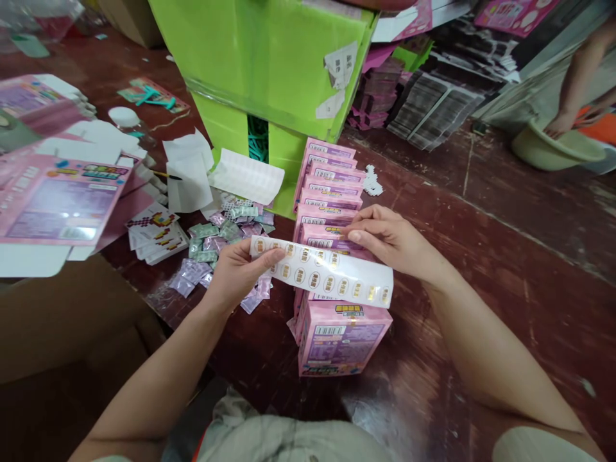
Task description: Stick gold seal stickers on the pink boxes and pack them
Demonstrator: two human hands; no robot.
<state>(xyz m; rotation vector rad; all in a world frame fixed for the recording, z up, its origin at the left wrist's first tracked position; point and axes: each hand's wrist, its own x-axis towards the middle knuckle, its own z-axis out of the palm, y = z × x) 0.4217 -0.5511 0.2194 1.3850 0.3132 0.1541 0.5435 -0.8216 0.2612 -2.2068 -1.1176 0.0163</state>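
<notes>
A white sticker strip [332, 277] with round gold stickers is held by my left hand [238, 269], which pinches its left end. It hangs level above a row of pink boxes [332, 212] standing on the dark red floor. My right hand [389, 240] reaches over the strip, its fingertips pressed on the top of one pink box in the middle of the row. The nearest pink box [341, 337] stands just under the strip.
Small foil packets [212, 247] lie scattered left of the row. Flat pink cartons [58, 199] and white backing sheets [192, 170] lie further left. A green carton [269, 58] stands behind. Another person's arm [577, 83] reaches into a green basin [553, 147] at the far right.
</notes>
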